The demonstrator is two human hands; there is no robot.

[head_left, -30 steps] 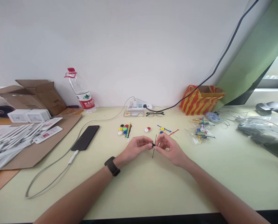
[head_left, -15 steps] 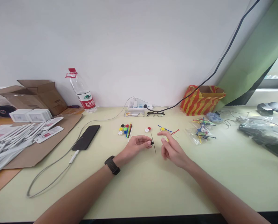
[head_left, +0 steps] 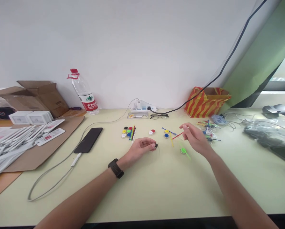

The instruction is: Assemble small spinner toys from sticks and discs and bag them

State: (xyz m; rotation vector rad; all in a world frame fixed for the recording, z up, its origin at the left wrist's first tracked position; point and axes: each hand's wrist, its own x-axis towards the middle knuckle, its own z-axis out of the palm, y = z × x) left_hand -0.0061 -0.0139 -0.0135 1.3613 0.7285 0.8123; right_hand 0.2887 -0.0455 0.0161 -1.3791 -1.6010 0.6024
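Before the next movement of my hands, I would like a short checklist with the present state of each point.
1. Left hand grips the black part: ok.
2. Right hand holds nothing: cannot tell, its palm is hidden.
3. Green piece uncovered: ok.
4. Phone apart from both hands: ok.
5. Bagged pieces fully visible: not ok, right hand partly hides them.

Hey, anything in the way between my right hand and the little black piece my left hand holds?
Nothing tall shows; a red stick and a yellow stick lie on the table between your right hand and the black piece in your left hand.
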